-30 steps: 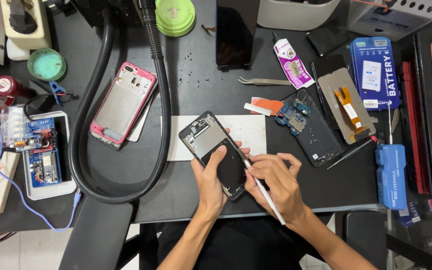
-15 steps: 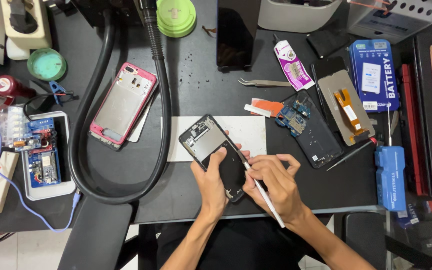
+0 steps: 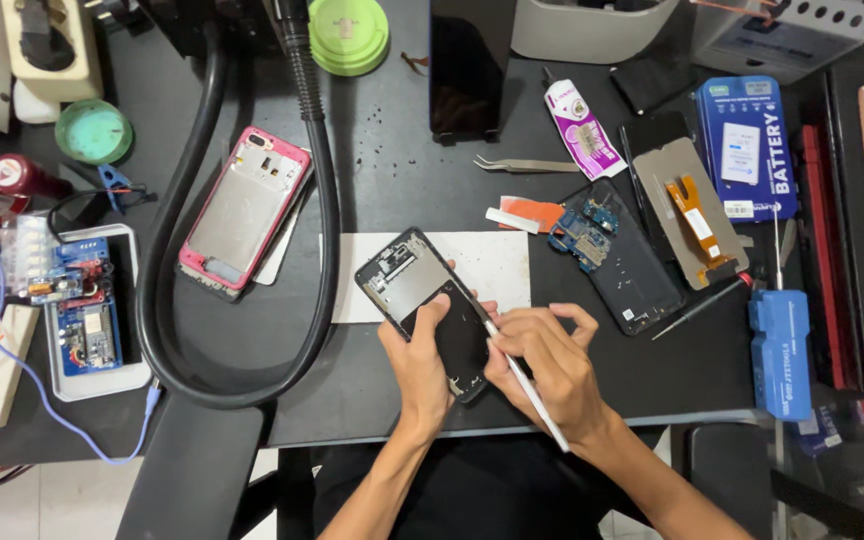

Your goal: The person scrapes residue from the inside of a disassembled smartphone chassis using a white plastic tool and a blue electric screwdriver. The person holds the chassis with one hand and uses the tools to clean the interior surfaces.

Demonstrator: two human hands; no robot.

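Observation:
An opened black phone (image 3: 407, 280) lies tilted on a white mat (image 3: 497, 262) at the near middle of the dark bench. My left hand (image 3: 420, 360) grips its lower end, thumb resting on the dark inner face. My right hand (image 3: 544, 368) holds a thin white tool (image 3: 527, 388) like a pen, its tip against the phone's right edge. The phone's lower half is partly hidden by both hands.
A pink phone frame (image 3: 242, 212) lies left, ringed by a thick black hose (image 3: 324, 200). Tweezers (image 3: 524, 165), a glue tube (image 3: 582, 128), a dismantled black phone (image 3: 627, 262), a screen with orange flex (image 3: 690, 212), a blue battery box (image 3: 747, 148) and a blue tool (image 3: 780, 352) lie right.
Hands and phone stay almost where they were; the tool tip has shifted slightly along the phone's right edge.

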